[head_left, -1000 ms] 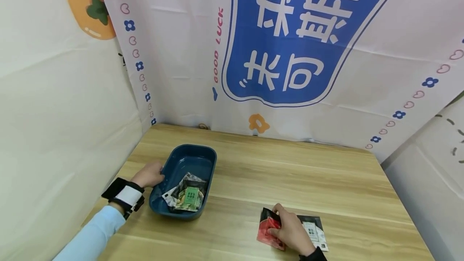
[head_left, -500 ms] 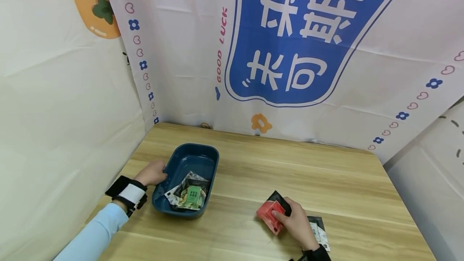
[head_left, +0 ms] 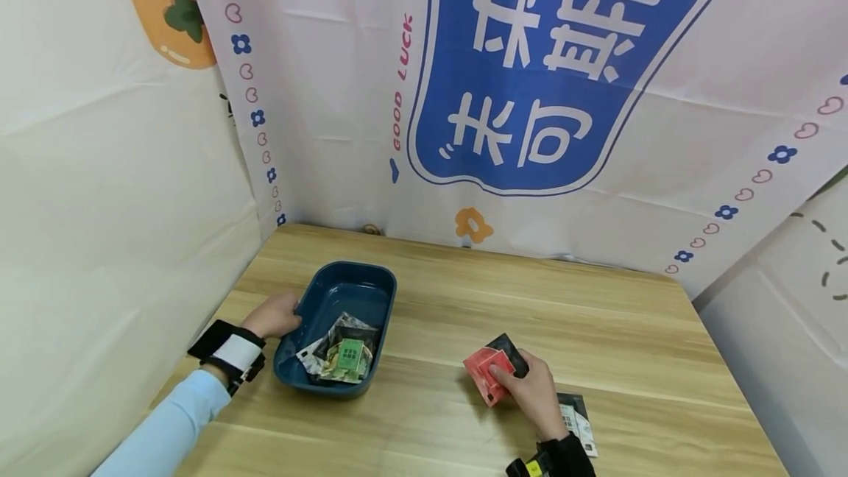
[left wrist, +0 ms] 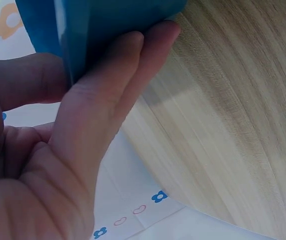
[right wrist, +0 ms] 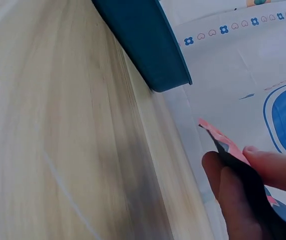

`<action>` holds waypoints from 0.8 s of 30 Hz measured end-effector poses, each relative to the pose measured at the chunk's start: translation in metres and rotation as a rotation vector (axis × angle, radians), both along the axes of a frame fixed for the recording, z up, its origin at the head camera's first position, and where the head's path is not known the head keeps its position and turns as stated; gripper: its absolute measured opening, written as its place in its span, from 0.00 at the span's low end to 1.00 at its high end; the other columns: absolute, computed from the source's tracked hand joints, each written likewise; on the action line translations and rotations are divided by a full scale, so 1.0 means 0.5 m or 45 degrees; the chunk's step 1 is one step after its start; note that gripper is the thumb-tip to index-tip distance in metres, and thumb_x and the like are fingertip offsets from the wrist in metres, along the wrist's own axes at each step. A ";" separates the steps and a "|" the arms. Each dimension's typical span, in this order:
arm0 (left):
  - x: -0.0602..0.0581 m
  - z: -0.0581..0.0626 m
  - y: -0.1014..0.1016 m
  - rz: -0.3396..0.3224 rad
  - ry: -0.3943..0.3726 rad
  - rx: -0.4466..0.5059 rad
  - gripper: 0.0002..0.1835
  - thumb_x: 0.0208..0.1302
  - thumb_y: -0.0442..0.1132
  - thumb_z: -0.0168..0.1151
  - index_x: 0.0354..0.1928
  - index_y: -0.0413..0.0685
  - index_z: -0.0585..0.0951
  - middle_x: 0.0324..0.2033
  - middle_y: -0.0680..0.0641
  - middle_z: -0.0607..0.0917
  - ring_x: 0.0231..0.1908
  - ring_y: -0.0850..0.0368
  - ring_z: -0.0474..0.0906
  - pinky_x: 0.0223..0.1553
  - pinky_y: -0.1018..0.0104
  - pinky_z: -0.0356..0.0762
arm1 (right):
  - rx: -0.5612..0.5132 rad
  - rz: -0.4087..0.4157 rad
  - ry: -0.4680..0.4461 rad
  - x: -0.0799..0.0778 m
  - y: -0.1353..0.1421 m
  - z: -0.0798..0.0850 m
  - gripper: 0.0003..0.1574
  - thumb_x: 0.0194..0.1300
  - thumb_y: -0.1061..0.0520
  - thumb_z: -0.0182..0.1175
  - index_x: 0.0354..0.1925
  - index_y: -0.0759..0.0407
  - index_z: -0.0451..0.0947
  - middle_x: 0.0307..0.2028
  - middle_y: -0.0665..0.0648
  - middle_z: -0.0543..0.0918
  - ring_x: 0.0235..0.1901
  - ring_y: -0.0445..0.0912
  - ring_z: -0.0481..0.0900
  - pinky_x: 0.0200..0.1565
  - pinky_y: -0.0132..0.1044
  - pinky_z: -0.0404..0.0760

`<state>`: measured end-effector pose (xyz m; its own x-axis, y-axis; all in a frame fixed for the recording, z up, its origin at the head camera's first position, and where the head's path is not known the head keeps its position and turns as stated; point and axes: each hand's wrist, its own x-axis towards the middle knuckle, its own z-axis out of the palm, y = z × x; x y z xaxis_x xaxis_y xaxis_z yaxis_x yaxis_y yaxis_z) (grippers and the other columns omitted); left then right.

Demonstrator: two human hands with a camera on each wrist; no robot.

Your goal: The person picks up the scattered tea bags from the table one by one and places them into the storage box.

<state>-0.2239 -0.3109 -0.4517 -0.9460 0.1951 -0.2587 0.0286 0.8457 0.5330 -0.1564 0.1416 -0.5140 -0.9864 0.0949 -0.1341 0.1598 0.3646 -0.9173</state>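
My left hand (head_left: 274, 316) pinches the left rim of a dark blue rectangular bin (head_left: 341, 294), the thumb on one side of the wall and fingers on the other, as the left wrist view (left wrist: 77, 110) shows. Several flat packets, a green-labelled packet (head_left: 350, 356) on top, lie in the bin's near end. Between thumb and fingers my right hand (head_left: 532, 392) holds a red and black packet (head_left: 482, 372) above the table. In the right wrist view the packet (right wrist: 248, 175) is seen nearly edge-on. Partly hidden behind my right wrist, a black and white packet (head_left: 578, 418) lies on the table.
The wooden table (head_left: 530, 308) meets a printed white cloth (head_left: 331, 94) at its back edge. Another pale cloth (head_left: 126, 205) rises along the left side. The bin stands at the table's left part.
My right hand has lifted the red and black packet off the table and moved it slightly up and left, turning it. My left hand stays at the bin's rim.
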 end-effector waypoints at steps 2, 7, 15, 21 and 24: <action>0.002 -0.001 -0.002 -0.006 0.009 0.004 0.17 0.58 0.26 0.53 0.16 0.50 0.65 0.14 0.55 0.66 0.15 0.60 0.65 0.19 0.69 0.63 | -0.020 -0.008 0.010 -0.003 -0.006 -0.001 0.21 0.55 0.53 0.74 0.44 0.64 0.82 0.30 0.55 0.84 0.27 0.41 0.74 0.29 0.30 0.74; 0.003 -0.006 0.001 -0.001 0.044 -0.012 0.17 0.59 0.27 0.53 0.17 0.50 0.63 0.14 0.54 0.64 0.15 0.60 0.64 0.21 0.68 0.62 | -0.112 0.001 0.043 -0.011 -0.023 0.001 0.20 0.56 0.55 0.73 0.45 0.65 0.81 0.32 0.56 0.84 0.27 0.41 0.76 0.29 0.31 0.76; -0.002 -0.011 0.002 0.002 0.061 -0.041 0.20 0.61 0.27 0.53 0.16 0.52 0.60 0.13 0.55 0.62 0.15 0.61 0.61 0.21 0.69 0.60 | -0.186 0.038 0.075 -0.018 -0.054 0.006 0.20 0.58 0.57 0.72 0.46 0.66 0.81 0.33 0.58 0.84 0.27 0.39 0.75 0.29 0.30 0.77; 0.003 -0.008 0.003 0.005 0.051 -0.015 0.20 0.60 0.26 0.53 0.16 0.53 0.60 0.13 0.56 0.62 0.14 0.62 0.61 0.21 0.70 0.61 | -0.156 0.058 0.075 -0.020 -0.071 0.009 0.21 0.59 0.54 0.71 0.47 0.65 0.80 0.33 0.56 0.83 0.27 0.39 0.74 0.29 0.29 0.74; 0.003 -0.007 0.006 0.008 0.048 -0.009 0.20 0.59 0.26 0.52 0.15 0.53 0.60 0.12 0.56 0.62 0.14 0.62 0.61 0.20 0.70 0.61 | -0.172 0.057 0.076 -0.023 -0.077 0.011 0.20 0.58 0.55 0.72 0.46 0.65 0.81 0.32 0.57 0.83 0.27 0.39 0.74 0.29 0.29 0.74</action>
<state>-0.2227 -0.3080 -0.4553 -0.9563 0.1878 -0.2241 0.0436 0.8495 0.5258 -0.1681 0.1031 -0.5085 -0.9958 0.0358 -0.0840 0.0902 0.2428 -0.9659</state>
